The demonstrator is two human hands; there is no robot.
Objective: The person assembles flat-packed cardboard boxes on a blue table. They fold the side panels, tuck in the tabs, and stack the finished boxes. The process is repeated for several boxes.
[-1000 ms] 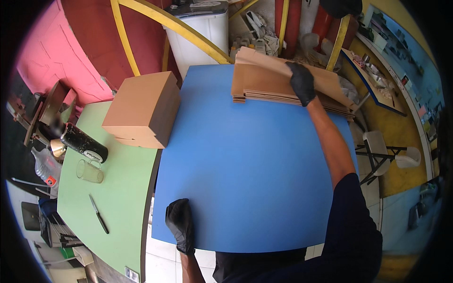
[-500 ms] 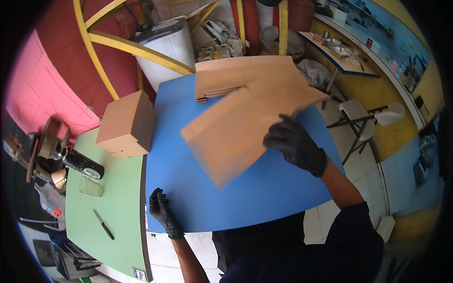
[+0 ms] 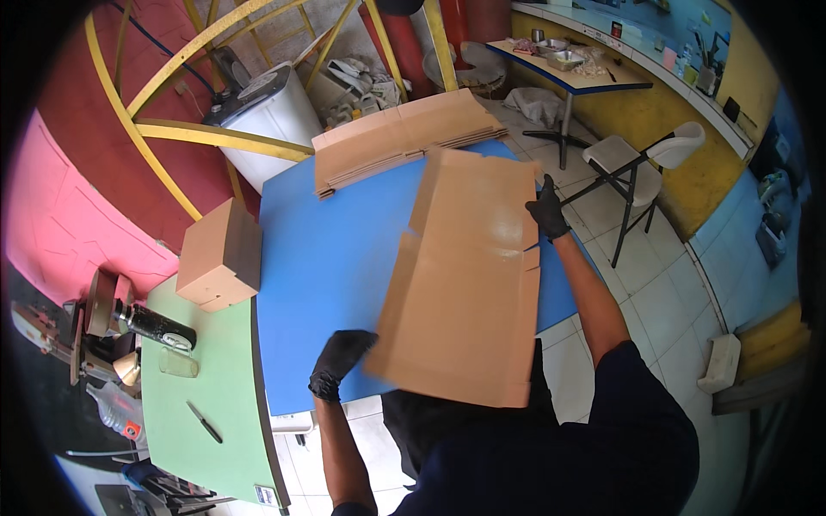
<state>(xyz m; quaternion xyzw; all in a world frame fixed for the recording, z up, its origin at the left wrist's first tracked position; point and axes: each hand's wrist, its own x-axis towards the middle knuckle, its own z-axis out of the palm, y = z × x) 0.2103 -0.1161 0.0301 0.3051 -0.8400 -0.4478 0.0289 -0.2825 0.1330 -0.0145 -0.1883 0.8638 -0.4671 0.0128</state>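
Brown cardboard fills the middle of my view: a flat, unfolded box blank (image 3: 465, 284) that I hold above the blue table (image 3: 331, 258). My right hand (image 3: 547, 210), in a black glove, is closed on the blank's far right edge. My left hand (image 3: 338, 364), gloved too, grips its near left corner, fingers curled under and partly hidden by the sheet. The blank covers much of the table. Beyond it lies a stack of flat blanks (image 3: 400, 138), its far end cut off from clear view.

Tan cardboard sheet (image 3: 465, 284), blue table (image 3: 331, 258), black-gloved left hand (image 3: 338, 361).
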